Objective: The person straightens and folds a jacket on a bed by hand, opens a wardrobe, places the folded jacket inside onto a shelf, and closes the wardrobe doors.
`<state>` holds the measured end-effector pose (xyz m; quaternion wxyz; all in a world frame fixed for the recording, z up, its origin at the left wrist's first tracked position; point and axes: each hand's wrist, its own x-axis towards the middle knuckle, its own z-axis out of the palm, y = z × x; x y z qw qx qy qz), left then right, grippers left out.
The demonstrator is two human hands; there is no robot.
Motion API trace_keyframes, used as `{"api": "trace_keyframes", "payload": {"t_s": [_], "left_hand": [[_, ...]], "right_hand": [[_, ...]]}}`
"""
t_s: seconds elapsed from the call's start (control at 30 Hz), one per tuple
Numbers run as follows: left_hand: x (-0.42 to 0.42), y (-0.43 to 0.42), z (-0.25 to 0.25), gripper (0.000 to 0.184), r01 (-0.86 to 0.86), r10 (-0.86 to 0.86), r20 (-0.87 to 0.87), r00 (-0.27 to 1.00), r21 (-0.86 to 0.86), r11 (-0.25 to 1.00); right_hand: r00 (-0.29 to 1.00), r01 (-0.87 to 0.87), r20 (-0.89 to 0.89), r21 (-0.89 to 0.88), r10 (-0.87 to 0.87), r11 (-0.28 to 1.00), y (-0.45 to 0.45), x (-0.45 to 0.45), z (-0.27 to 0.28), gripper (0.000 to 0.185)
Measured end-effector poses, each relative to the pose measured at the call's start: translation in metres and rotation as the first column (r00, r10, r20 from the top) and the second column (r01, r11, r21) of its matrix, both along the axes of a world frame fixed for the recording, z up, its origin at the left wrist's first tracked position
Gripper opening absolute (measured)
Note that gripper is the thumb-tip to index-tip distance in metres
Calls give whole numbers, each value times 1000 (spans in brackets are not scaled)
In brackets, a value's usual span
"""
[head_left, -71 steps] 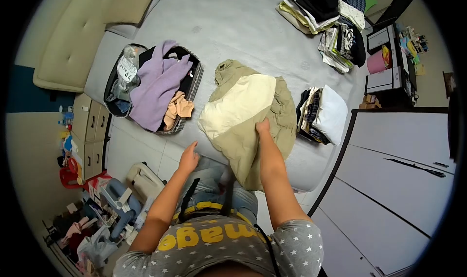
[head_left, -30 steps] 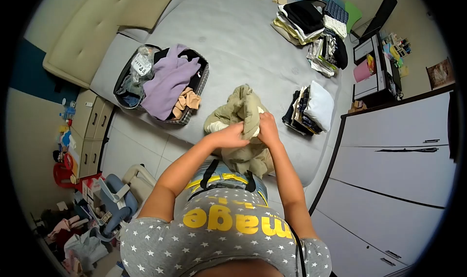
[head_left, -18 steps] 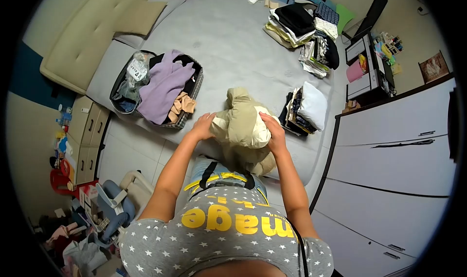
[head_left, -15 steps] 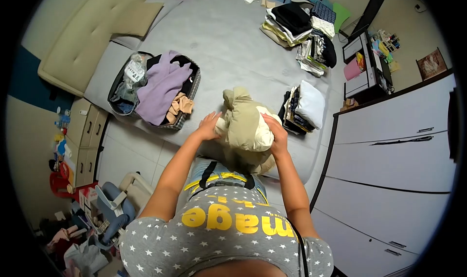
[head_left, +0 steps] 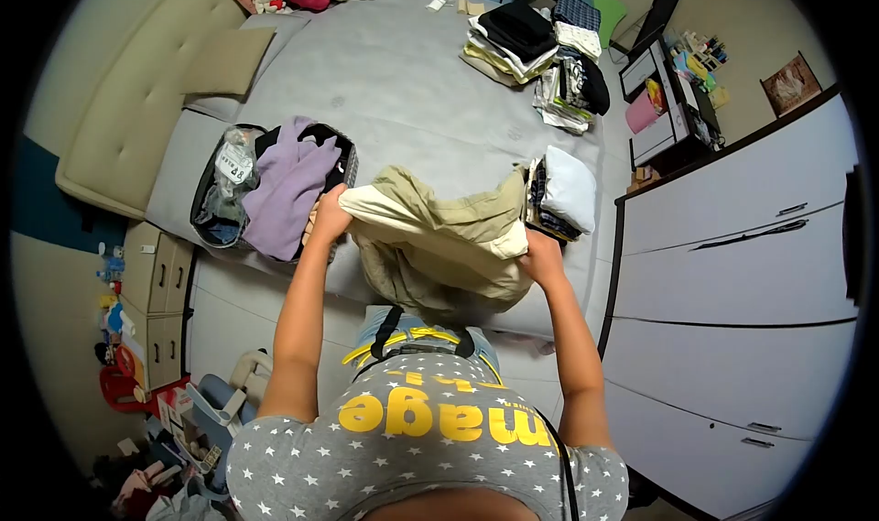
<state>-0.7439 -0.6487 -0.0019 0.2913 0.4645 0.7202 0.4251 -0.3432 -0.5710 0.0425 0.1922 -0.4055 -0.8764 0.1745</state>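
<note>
A khaki garment with a cream lining point(head_left: 439, 237) is stretched out between my two hands, over the near edge of the bed. Its exact kind cannot be made out. My left hand point(head_left: 330, 213) is closed on its left end, right beside the basket of clothes point(head_left: 351, 159). At the other end, my right hand point(head_left: 542, 258) grips the cream corner. Just beyond that hand is a small folded stack with a pale blue piece on top point(head_left: 569, 189). A purple garment point(head_left: 286, 191) drapes over the basket.
Folded clothes point(head_left: 517, 31) stand in piles at the bed's far right. The grey bed point(head_left: 394, 91) spreads ahead, with a beige cushion point(head_left: 229, 60) at its left. White wardrobe doors point(head_left: 723, 265) line the right; a drawer cabinet point(head_left: 165, 283) and chair point(head_left: 215, 402) are at left.
The khaki garment was bunched up between my hands and is now spread wide. My left hand has moved left and up, my right hand slightly right. The whole view has shifted a little.
</note>
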Motion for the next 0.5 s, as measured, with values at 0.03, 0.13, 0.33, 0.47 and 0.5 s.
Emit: {"api": "trace_keyframes", "payload": {"t_s": [0.03, 0.13, 0.33, 0.47, 0.5], "left_hand": [[-5, -1, 1, 15, -4, 4, -5, 1000, 2, 1000], [-27, 0, 7, 52, 410, -369, 210, 905, -207, 888], [-79, 113, -29, 31, 460, -497, -227, 837, -200, 865], [-70, 205, 97, 28, 66, 66, -383, 922, 320, 945], [-75, 225, 122, 26, 1, 167, -380, 910, 405, 914]], "right_hand": [[999, 42, 38, -134, -37, 990, 4, -6, 2, 42], [994, 76, 97, -317, -48, 945, 19, -7, -9, 44], [984, 138, 142, -198, -111, 970, 117, -29, -25, 24], [912, 405, -163, 209, -377, 890, 221, -70, 47, 27], [886, 446, -279, 293, -371, 846, 220, -81, 93, 27]]}}
